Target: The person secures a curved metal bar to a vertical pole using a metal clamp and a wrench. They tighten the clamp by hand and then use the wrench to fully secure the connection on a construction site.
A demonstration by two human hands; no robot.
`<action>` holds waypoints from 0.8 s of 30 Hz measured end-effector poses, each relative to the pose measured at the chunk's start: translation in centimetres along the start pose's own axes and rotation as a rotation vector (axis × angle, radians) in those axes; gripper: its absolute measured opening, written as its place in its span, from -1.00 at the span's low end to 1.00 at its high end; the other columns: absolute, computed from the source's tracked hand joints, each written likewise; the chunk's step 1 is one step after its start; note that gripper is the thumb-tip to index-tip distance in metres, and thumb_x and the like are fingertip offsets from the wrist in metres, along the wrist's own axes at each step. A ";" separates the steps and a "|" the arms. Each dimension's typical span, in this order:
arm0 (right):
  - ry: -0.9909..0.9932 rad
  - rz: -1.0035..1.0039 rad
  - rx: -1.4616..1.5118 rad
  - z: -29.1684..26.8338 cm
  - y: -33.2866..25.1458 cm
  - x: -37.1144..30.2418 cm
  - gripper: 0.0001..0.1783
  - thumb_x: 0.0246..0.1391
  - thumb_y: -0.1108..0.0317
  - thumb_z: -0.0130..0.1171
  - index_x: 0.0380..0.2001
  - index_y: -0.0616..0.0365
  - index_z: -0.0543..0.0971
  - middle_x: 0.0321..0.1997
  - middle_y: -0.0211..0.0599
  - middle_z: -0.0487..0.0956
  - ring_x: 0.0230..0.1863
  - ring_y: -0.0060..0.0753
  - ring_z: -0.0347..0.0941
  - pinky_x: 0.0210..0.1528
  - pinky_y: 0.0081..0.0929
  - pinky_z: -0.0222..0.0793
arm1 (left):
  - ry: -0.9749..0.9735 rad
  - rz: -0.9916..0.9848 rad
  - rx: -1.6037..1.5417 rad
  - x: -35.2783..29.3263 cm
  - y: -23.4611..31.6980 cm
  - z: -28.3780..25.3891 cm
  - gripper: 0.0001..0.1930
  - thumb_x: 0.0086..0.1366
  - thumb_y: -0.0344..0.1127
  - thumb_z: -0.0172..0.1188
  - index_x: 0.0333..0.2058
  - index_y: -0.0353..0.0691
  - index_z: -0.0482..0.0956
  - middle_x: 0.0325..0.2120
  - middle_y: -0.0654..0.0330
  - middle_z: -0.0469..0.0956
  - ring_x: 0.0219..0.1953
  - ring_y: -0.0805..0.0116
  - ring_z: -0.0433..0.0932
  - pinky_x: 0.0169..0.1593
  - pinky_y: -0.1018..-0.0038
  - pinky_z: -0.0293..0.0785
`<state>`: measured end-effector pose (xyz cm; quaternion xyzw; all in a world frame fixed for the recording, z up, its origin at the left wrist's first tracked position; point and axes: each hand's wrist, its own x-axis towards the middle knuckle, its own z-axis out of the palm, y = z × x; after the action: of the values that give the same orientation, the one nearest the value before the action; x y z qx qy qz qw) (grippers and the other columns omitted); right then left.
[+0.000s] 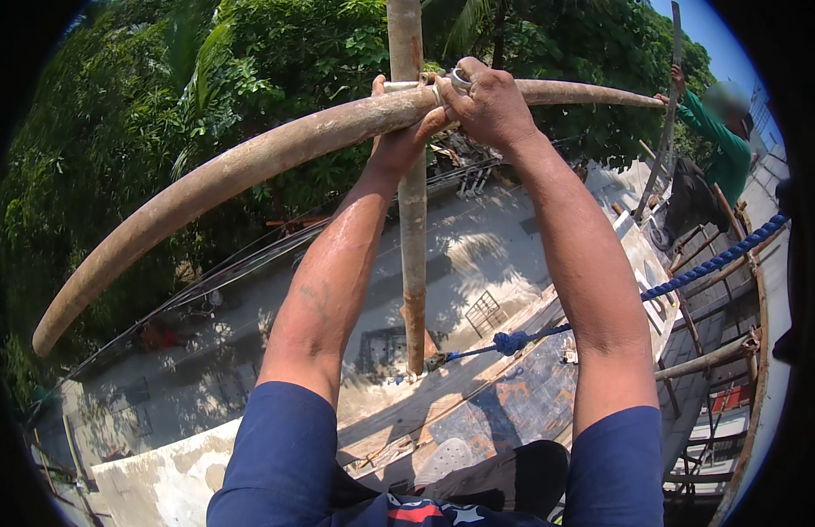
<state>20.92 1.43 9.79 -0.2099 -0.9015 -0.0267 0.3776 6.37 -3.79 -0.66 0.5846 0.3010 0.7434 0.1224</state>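
Note:
A long, rusty brown pole (276, 158) lies crosswise in front of an upright pole (414, 237). Where they cross, my left hand (409, 132) is closed round the crosswise pole, with its thumb along the near side. My right hand (491, 101) is closed at the same joint, its fingers curled on a pale looped band (461, 82). Part of this band wraps the crosswise pole between my hands. Its material cannot be made out, and my fingers hide some of the joint.
A knotted blue rope (510, 342) runs from the upright pole's lower part to the right. Planks (399, 422) lie below me, high above a paved lane (469, 237). At right, a person in a green sleeve (702, 121) holds another pole (674, 97) beside wooden scaffolding (715, 358).

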 end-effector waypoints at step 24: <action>0.248 -0.019 0.936 -6.7 -11.0 -13.1 -0.61 0.25 0.03 0.18 -0.37 0.18 0.63 -0.45 -0.28 0.57 -0.38 -0.43 0.52 -0.31 -0.41 0.44 | 0.018 -0.192 0.058 -0.9 -1.3 -1.1 -0.27 0.14 0.07 0.50 0.12 -0.08 0.28 -0.03 0.26 0.48 0.05 0.41 0.44 0.20 0.32 0.32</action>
<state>29.26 -14.73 6.71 -0.0045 -0.7665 0.3536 0.5361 5.41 -3.56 -2.34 0.5495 0.3781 0.7246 0.1736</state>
